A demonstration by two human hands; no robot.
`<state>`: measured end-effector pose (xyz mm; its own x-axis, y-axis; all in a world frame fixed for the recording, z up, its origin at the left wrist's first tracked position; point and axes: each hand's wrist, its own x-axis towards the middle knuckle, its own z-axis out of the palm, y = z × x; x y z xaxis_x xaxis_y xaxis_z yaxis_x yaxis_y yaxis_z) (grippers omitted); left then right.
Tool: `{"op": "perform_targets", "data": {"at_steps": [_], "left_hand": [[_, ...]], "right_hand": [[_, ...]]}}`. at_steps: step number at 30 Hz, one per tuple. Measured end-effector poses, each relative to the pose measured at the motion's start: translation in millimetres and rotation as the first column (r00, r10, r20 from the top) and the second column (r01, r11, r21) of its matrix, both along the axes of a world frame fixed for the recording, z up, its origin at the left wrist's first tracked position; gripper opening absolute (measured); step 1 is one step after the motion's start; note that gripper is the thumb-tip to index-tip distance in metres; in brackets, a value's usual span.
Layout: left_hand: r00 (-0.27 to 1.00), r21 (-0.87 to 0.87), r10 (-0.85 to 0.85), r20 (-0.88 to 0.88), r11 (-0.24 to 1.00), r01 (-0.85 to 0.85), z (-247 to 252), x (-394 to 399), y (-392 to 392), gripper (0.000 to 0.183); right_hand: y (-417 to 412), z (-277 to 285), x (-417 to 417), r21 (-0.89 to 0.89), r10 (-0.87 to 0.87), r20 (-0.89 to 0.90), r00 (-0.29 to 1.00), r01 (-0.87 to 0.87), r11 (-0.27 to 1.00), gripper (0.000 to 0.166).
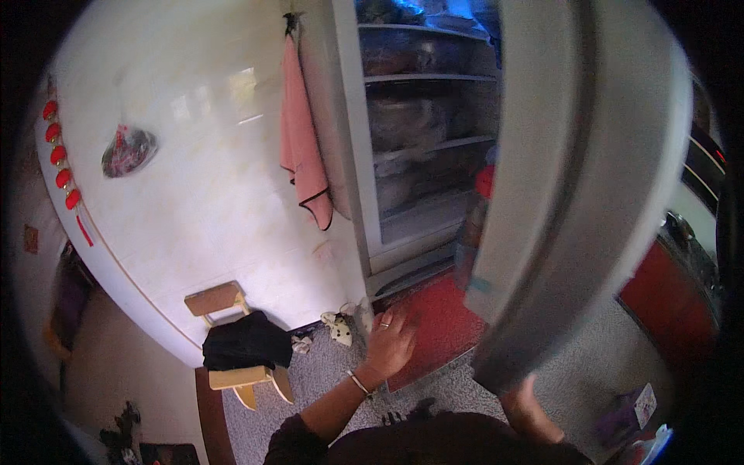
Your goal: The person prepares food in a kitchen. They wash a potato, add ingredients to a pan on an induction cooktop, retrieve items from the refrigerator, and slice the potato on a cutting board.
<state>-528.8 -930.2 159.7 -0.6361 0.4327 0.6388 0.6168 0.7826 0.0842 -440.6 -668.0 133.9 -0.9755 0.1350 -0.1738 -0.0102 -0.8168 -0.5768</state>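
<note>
A refrigerator door (pixel 552 192) stands ajar in front of me, and shelves (pixel 430 78) with blurred bags and containers show inside. My right hand (pixel 526 401) is at the door's lower edge, its fingers partly hidden by the door; whether it grips the edge cannot be told. My left hand (pixel 392 343), with a ring and a bracelet, hangs over the red mat (pixel 444 325) before the fridge, fingers slightly spread and holding nothing. A bottle-like container with a red top (pixel 485 180) shows at the inner side of the door.
At left, a small wooden chair (pixel 241 378) bears black cloth (pixel 249 343) by the wall. A pink towel (pixel 305 139) hangs beside the fridge. Spotted cloth (pixel 337 328) lies at the wall's foot. A purple box (pixel 622 415) stands low right, below a dark red panel (pixel 668 296).
</note>
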Motion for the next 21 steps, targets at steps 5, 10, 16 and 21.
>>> {"op": "perform_targets", "data": {"at_steps": [5, 10, 16, 21], "left_hand": [[0.998, 0.085, -0.067, 0.017, 0.994, 0.065, 9, -15, 36, 0.036], [0.989, 0.194, -0.099, -0.109, 0.974, 0.119, 36, -37, 61, 0.036], [0.974, 0.288, -0.063, -0.216, 0.949, 0.125, 80, -80, 79, 0.037], [0.953, 0.289, 0.077, -0.292, 0.957, 0.011, 133, -140, 86, 0.037]], "right_hand": [[62, -13, 12, 0.218, -0.319, -0.368, 0.873, 0.415, 0.883, 0.049], [128, -18, 23, 0.404, -0.446, -0.649, 0.616, 0.776, 0.484, 0.041], [250, -70, -3, 0.392, -0.612, -0.609, 0.505, 0.862, 0.322, 0.04], [303, -70, -25, -0.17, -0.838, -0.367, 0.404, 0.856, 0.488, 0.039]]}}
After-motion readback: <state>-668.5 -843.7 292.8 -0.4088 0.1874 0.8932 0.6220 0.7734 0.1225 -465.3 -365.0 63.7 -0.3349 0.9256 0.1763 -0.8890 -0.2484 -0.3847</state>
